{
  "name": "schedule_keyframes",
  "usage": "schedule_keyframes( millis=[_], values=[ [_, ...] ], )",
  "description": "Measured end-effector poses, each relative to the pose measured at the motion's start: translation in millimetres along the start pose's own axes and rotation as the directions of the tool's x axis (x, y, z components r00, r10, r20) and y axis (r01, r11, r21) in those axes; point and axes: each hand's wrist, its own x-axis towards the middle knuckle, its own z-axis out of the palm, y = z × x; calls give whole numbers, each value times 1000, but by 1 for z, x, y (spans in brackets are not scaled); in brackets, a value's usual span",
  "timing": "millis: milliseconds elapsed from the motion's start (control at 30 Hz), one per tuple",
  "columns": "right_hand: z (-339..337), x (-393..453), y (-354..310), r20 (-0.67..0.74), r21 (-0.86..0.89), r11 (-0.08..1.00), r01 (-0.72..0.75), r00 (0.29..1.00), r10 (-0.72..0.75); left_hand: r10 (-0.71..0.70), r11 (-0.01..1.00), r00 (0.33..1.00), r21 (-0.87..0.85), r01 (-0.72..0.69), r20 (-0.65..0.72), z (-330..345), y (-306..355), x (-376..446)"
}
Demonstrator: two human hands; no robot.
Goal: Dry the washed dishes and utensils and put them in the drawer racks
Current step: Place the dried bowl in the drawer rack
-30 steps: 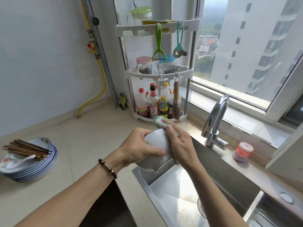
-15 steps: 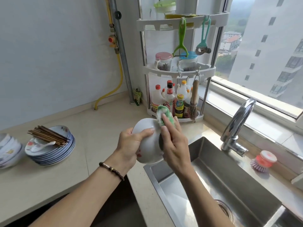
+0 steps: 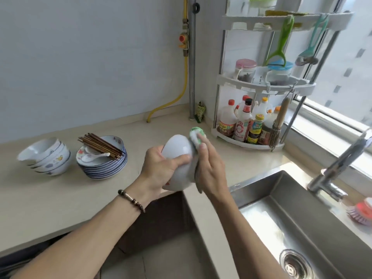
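The left hand (image 3: 161, 168) grips a white bowl (image 3: 178, 158), tilted on its side, with the thumb laid across the outer wall and the fingers curled round the far rim. The bowl is held in the air above the desk (image 3: 50, 198), just left of the steel sink (image 3: 291, 218). The right hand (image 3: 211, 168) presses a green-and-white cloth (image 3: 197, 135) against the bowl's right side — its fingers are wrapped over the cloth, which bunches up past the fingertips at the top. A beaded bracelet (image 3: 131, 200) sits on the left wrist.

Further left on the desk stands a stack of blue-rimmed plates (image 3: 104, 168); a bundle of dark chopsticks (image 3: 100, 146) and a white spoon (image 3: 94, 156) lie on the top plate. Just beside that stack, at its left, is a stack of white bowls (image 3: 48, 158) with small painted patterns, the upper ones tilted.

In the corner by the window a three-tier white rack (image 3: 265, 83) stands on the desk — sauce bottles (image 3: 245, 121) on its lowest shelf, lidded jars on the middle one, a green peeler (image 3: 279, 43) hanging from the top. A chrome tap (image 3: 342, 162) rises behind the sink, and a red-topped dish brush (image 3: 360, 212) lies on the ledge at the right. A yellow hose (image 3: 181, 93) runs down the wall to the desk.
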Motion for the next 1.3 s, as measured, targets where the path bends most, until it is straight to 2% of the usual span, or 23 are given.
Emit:
schedule_keyframes(
  millis=[67,133,167,200,267,333,433,500,567,633,767,833,967,1033,1167,1300],
  values=[
    [24,9,-13,44,-42,999,-16,999,18,71,984,994,159,-83,83,-36,1,-5],
    [60,1,-29,110,-179,974,136,987,-118,92,976,983,184,-121,156,-75,0,-8],
    [80,-7,-35,152,-163,967,197,973,-172,104,975,977,177,-137,184,-99,-1,-9],
    [99,-13,-39,191,-97,977,189,967,-168,107,977,973,159,-141,207,-124,-3,-11],
    [137,-28,-38,211,61,998,17,977,-29,87,990,973,92,-109,215,-181,-10,-19],
    [174,-46,-30,228,176,956,-237,954,194,22,998,984,-69,-10,179,-233,-21,-28],
    [239,-87,-25,209,282,853,-438,896,391,-101,955,995,-278,103,20,-289,-45,-42],
    [286,-118,-27,217,290,749,-596,803,555,-201,947,971,-278,159,-128,-323,-69,-53],
    [329,-151,-35,260,198,631,-750,661,704,-276,933,928,-300,197,-250,-360,-97,-68],
    [359,-176,-35,304,117,573,-811,579,756,-316,929,896,-295,224,-313,-387,-122,-80],
    [416,-219,-20,442,-89,559,-825,470,764,-343,939,814,-192,285,-469,-437,-173,-106],
    [441,-232,-9,479,-218,579,-785,431,765,-340,938,784,-129,321,-519,-463,-195,-119],
    [489,-255,11,551,-480,726,-493,474,687,-386,905,710,-92,415,-590,-516,-233,-139],
    [511,-266,13,594,-498,747,-442,454,664,-443,873,663,-123,471,-603,-541,-255,-149],
    [548,-278,17,636,-458,742,-489,403,658,-539,808,594,-168,564,-597,-579,-299,-159],
    [570,-291,37,619,-477,691,-543,351,703,-578,758,547,-149,636,-606,-605,-337,-158]
  ],
)
